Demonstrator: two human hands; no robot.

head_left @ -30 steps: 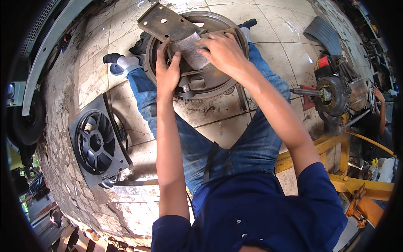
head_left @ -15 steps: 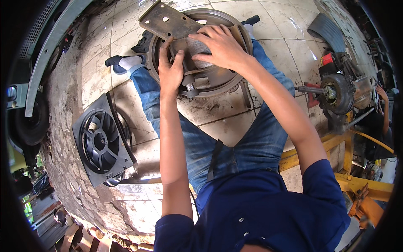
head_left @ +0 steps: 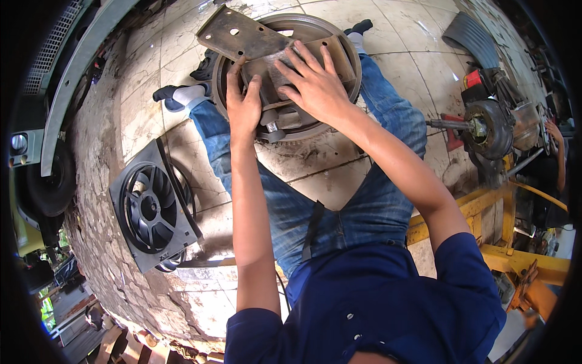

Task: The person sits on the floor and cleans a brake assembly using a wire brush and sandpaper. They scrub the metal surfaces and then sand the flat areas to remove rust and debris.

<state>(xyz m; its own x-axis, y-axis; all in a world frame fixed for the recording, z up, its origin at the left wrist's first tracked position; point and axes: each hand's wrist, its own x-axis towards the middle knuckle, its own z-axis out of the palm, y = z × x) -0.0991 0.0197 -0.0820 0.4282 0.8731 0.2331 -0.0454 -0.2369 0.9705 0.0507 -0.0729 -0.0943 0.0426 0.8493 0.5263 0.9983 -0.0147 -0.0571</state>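
Observation:
A round metal wheel (head_left: 350,100) with a toothed rim at its near side sits on the floor between my legs. A rusty flat plate with holes (head_left: 227,29) lies across its far left part, and a worn metal block (head_left: 264,68) rests on the wheel beside it. My right hand (head_left: 315,85) lies on this block, palm down, fingers spread. At the block's left end is my left hand (head_left: 244,106), thumb and forefinger apart and touching its edge. A short cylindrical piece like a hammer head (head_left: 271,124) is by my left hand. My palms hide part of the block.
On the floor to my left lies a black radiator fan (head_left: 148,206). To my right stand a machine with a small wheel (head_left: 488,130) and a yellow frame (head_left: 527,267). A ribbed grey piece (head_left: 470,39) lies at the far right. Another person's arm (head_left: 556,142) shows at the right edge.
My right hand has shifted slightly, its fingers now straighter and more spread. More of the block's holed far right side shows. My left hand has barely moved.

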